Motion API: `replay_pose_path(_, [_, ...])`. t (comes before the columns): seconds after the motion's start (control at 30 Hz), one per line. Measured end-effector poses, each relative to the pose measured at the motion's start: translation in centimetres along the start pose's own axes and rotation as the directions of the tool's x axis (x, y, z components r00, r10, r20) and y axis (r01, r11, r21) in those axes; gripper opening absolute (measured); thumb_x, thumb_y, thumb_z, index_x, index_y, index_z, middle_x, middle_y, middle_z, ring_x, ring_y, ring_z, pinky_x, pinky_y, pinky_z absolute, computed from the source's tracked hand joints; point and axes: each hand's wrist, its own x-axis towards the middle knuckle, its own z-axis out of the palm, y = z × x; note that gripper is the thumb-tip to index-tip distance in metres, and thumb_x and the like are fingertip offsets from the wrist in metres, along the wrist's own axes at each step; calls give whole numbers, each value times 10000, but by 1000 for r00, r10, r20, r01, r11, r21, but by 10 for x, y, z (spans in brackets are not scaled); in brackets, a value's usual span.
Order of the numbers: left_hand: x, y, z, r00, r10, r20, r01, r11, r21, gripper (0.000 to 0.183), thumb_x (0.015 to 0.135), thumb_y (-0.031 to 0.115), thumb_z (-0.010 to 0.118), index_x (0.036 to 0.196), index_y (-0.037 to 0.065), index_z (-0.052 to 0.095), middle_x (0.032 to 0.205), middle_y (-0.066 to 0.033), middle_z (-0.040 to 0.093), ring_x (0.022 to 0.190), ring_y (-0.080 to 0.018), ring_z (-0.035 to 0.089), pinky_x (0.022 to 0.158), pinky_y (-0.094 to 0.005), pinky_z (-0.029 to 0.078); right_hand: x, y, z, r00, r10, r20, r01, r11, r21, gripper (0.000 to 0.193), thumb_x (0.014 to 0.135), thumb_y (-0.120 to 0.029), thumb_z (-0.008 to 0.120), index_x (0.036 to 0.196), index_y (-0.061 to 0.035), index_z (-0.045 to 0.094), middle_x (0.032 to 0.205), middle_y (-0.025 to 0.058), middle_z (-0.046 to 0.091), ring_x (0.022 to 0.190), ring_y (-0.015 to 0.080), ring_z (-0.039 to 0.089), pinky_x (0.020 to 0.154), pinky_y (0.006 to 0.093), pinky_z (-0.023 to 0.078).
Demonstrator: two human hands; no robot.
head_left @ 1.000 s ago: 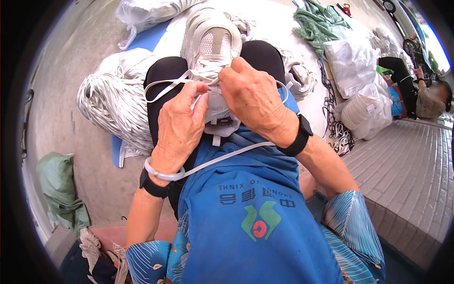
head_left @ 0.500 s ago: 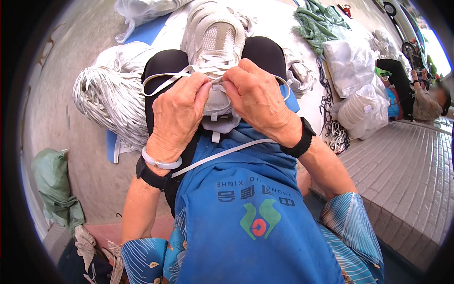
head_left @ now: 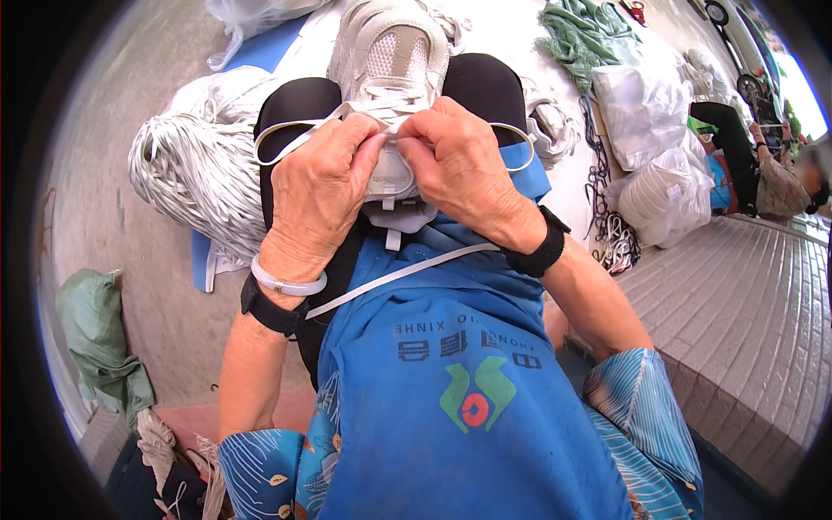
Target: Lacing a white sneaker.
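Note:
A pale grey-white sneaker point(head_left: 392, 54) rests between my knees, its toe pointing away from me and its tongue point(head_left: 392, 176) toward me. Over its upper rows of holes, my left hand point(head_left: 325, 178) pinches the white shoelace point(head_left: 282, 141) between thumb and forefinger. My right hand point(head_left: 464, 165) is closed the same way on the lace, close beside the left. Loops of lace stand out on both sides of the hands. The exact grip points are partly hidden by my fingers. A length of white lace also crosses my blue apron point(head_left: 459, 364).
A big bundle of white laces point(head_left: 199, 169) lies at the left. Clear plastic bags point(head_left: 641, 117) and dark laces point(head_left: 596, 186) lie at the right, near a green cloth point(head_left: 589, 39). A green sack point(head_left: 100, 334) sits at lower left. Another person point(head_left: 780, 182) sits at the far right.
Both hands have shifted slightly left relative to the picture, still pinching the lace. The sneaker appears a little higher in view. The other person's arms have moved.

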Motion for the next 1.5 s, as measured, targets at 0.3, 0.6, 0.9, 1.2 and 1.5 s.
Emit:
replay_pose_path(0.3, [4, 1, -4, 997, 35, 62, -39, 997, 66, 72, 872, 120, 650, 926, 97, 609, 839, -99, 620, 735, -314, 648, 615, -391, 505, -7, -5, -4, 999, -45, 0, 44, 985, -168, 76, 789, -47, 639, 812, 18, 607, 841, 215, 580, 729, 399, 638, 642, 464, 534])
replay_pose_path(0.6, [6, -1, 1, 999, 39, 18, -40, 998, 39, 94, 859, 74, 625, 947, 89, 596, 856, -113, 610, 741, -327, 648, 625, -403, 511, 2, -2, -1, 996, -70, 51, 77, 984, -160, 76, 763, -36, 634, 790, 22, 593, 824, 229, 581, 709, 415, 632, 634, 483, 527])
replay_pose_path(0.9, [5, -1, -3, 999, -3, 40, -1, 996, 86, 79, 875, 100, 630, 952, 103, 611, 867, -97, 582, 715, -335, 639, 596, -414, 513, -6, -3, 13, 994, -10, -112, 9, 1000, -6, 67, 799, -51, 634, 802, 11, 608, 837, 219, 570, 714, 415, 629, 634, 481, 525])
replay_pose_path(1.2, [8, -2, -5, 998, 46, 46, -52, 989, 135, 72, 881, 123, 648, 949, 102, 636, 864, -93, 584, 727, -323, 643, 608, -402, 522, -6, -18, 2, 998, -11, 66, 28, 961, -274, 293, 685, -41, 706, 932, 34, 568, 882, 221, 573, 706, 402, 643, 621, 454, 539])
replay_pose_path(1.5, [10, -1, -10, 996, 32, 84, -44, 988, 149, 77, 876, 113, 645, 949, 90, 638, 883, -92, 602, 745, -320, 651, 614, -392, 527, -7, -17, 14, 999, -40, -2, 38, 962, -270, 273, 692, -28, 692, 916, 30, 549, 883, 216, 564, 701, 362, 658, 614, 421, 552])
